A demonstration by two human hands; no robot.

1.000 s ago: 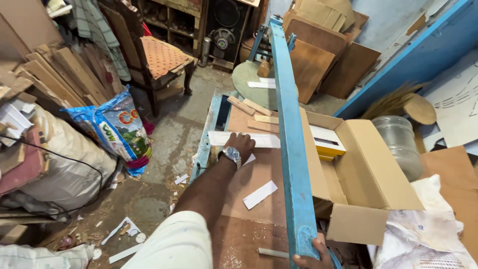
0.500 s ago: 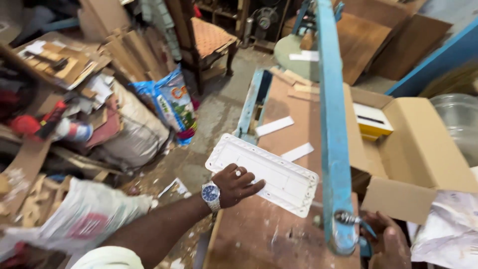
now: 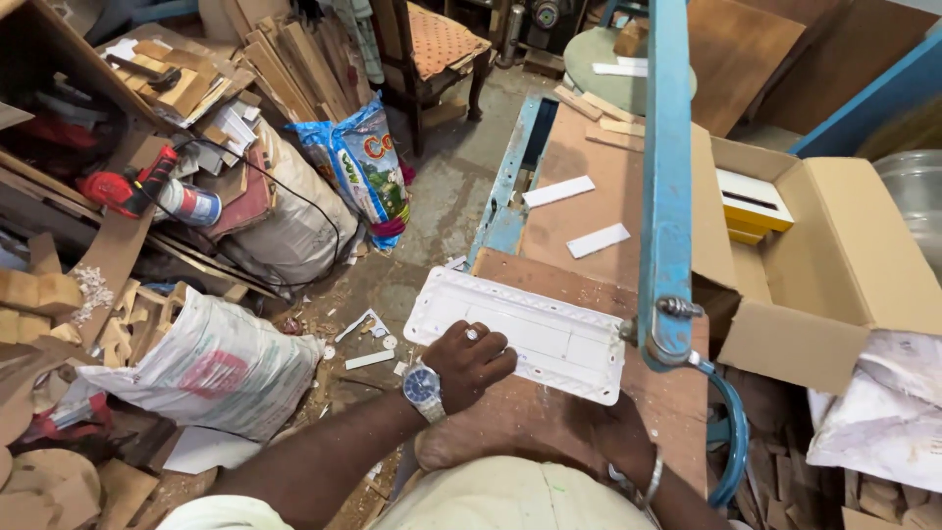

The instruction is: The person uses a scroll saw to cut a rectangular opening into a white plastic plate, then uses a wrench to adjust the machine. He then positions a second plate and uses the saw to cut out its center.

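Observation:
A white rectangular plastic panel (image 3: 535, 329) with a ribbed border lies flat on the near end of a wooden worktable (image 3: 574, 157). My left hand (image 3: 471, 361), with a wristwatch and a ring, presses on the panel's near left part with curled fingers. My right hand (image 3: 613, 432), with a metal bangle at the wrist, rests on the table just below the panel's near right corner; its fingers are hidden. A long blue metal arm (image 3: 665, 177) runs over the table and ends in a bolted joint above the panel's right end.
Two white strips (image 3: 557, 191) lie farther up the table. An open cardboard box (image 3: 834, 245) stands on the right. Sacks (image 3: 221, 368), wood offcuts (image 3: 186, 83), a red power tool (image 3: 123, 186) and a chair (image 3: 437, 49) crowd the littered floor on the left.
The white panel has come nearer to me along the table, my left hand still on it. My right hand has left the blue arm's end and now lies on the table.

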